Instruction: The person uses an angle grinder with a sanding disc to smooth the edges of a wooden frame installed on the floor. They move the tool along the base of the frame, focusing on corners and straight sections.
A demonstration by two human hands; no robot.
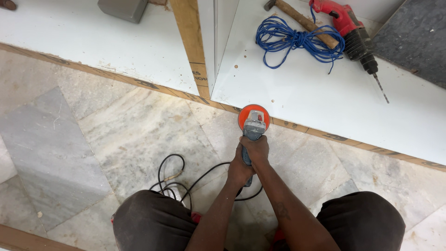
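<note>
Both hands gripped a grey angle grinder (253, 132), the right hand (255, 149) closed round its body forward, the left hand (239, 169) clasped behind. Its orange disc (253, 114) met the edge of a white board (325, 102) on the marble floor (139, 135), apparently mid-sanding; steady guidance along the edge seemed needed. A hammer (302, 21), blue cord (297, 41) and red drill (353, 35) lay nearby.

We hold a grey angle grinder (253, 135) with both hands, its orange disc (253, 115) against the edge of a white board (334, 102). Our right hand (256, 149) wraps the body in front, the left hand (239, 171) closes behind it. On the board lie a blue cord (297, 41), a hammer (302, 21) and a red drill (353, 32). A black cable (186, 179) loops on the marble floor (125, 135).
</note>
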